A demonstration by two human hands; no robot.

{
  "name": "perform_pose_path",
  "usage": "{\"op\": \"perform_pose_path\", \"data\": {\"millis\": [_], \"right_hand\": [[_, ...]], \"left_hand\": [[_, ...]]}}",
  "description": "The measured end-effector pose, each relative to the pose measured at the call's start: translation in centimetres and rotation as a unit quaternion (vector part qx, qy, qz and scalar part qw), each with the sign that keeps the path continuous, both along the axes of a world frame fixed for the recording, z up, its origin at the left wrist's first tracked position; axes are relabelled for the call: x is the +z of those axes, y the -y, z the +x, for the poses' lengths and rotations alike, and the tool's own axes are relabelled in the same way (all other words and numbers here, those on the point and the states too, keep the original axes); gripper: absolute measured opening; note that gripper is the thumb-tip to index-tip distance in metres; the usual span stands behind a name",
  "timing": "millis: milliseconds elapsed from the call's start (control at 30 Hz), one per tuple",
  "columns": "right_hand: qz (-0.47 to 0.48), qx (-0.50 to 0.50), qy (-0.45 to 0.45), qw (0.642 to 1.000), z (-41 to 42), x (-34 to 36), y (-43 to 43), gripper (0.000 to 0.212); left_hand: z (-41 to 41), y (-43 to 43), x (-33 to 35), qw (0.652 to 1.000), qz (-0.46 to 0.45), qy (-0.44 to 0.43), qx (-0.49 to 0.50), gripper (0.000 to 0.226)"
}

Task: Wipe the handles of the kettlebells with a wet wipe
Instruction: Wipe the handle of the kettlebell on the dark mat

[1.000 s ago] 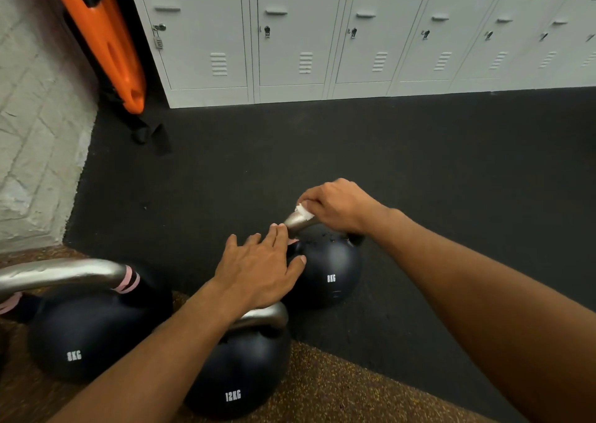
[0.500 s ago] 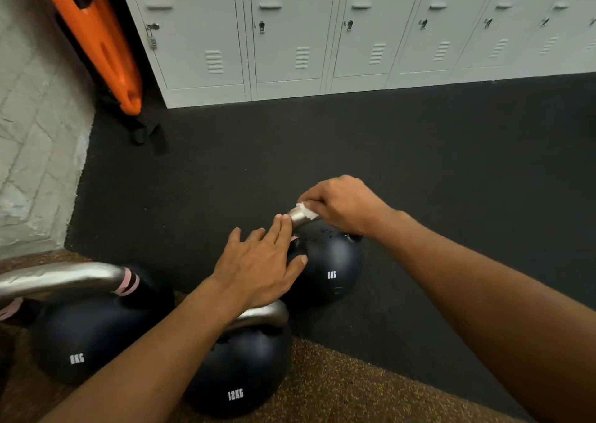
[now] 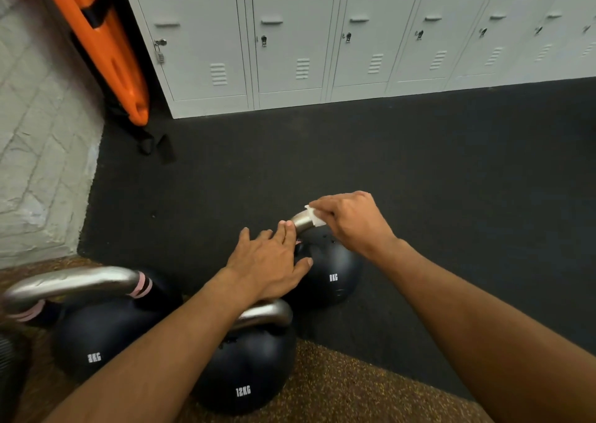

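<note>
Head view shows the right hand (image 3: pixel 351 226) still pinching the wet wipe (image 3: pixel 312 215) on the handle (image 3: pixel 301 224) of the far 8KG kettlebell (image 3: pixel 332 274) at 6 o'clock, barely shifted, while the left hand (image 3: pixel 267 264), fingers straight, steadies it from 8 o'clock, so this handle's wiping looks unfinished.

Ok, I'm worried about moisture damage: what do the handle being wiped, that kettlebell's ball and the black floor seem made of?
Handle: bare brushed metal, probably steel, grey with soft highlights beside the wet wipe. Ball: black satin coating, likely paint over cast metal; dull sheen, white printed weight mark. Floor: probably rubber matting; matte, finely grained.
</note>
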State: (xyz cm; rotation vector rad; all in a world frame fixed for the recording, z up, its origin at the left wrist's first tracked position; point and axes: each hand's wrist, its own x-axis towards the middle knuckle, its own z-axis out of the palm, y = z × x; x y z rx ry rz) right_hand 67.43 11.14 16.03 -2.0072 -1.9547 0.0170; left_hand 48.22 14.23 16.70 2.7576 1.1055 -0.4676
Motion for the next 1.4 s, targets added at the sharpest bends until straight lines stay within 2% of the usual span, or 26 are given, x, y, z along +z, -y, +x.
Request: {"op": "perform_pose_path", "data": {"millis": [67, 200, 333, 533, 733, 933, 1067, 1300, 1400], "right_hand": [[0.015, -0.026, -0.004, 1.0, 0.3, -0.3, 0.2, 0.031], [0.033, 0.016, 0.031, 0.999, -0.7, -0.8, 1.0, 0.028], [0.059, -0.014, -0.006, 0.998, 0.7, -0.9, 1.2, 0.024], [0.046, 0.04, 0.044, 0.997, -1.1, -0.6, 0.7, 0.013], [0.074, -0.001, 0.005, 0.997, 0.6, -1.4, 1.2, 0.014], [0.054, 0.037, 0.016, 0.998, -1.2, -1.2, 0.3, 0.014], [0.084, -0.001, -0.007, 0.996, 0.8, -1.5, 1.5, 0.015], [0.095, 0.071, 0.056, 0.991, 0.1, -1.1, 0.9, 0.013], [0.096, 0.065, 0.048, 0.992, 0.6, -1.3, 1.0, 0.013]], "left_hand": [[0.0, 0.0, 0.1, 1.0, -0.008, -0.004, 0.002, 0.082], [-0.1, -0.1, 0.4, 1.0, -0.018, 0.004, 0.006, 0.079], [-0.1, -0.4, 0.3, 1.0, -0.021, 0.018, 0.011, 0.077], [-0.2, -0.6, 0.3, 0.999, -0.031, 0.027, 0.01, 0.074], [-0.2, -0.9, 0.1, 0.999, -0.032, 0.035, 0.011, 0.07], [-0.3, -1.3, 0.6, 0.999, -0.029, 0.039, 0.009, 0.062], [-0.2, -1.4, 0.6, 0.998, -0.033, 0.045, 0.013, 0.061], [0.4, -1.6, 1.3, 0.999, -0.023, 0.045, 0.017, 0.058], [0.5, -1.4, 1.7, 0.999, 0.012, 0.044, 0.013, 0.055]]}}
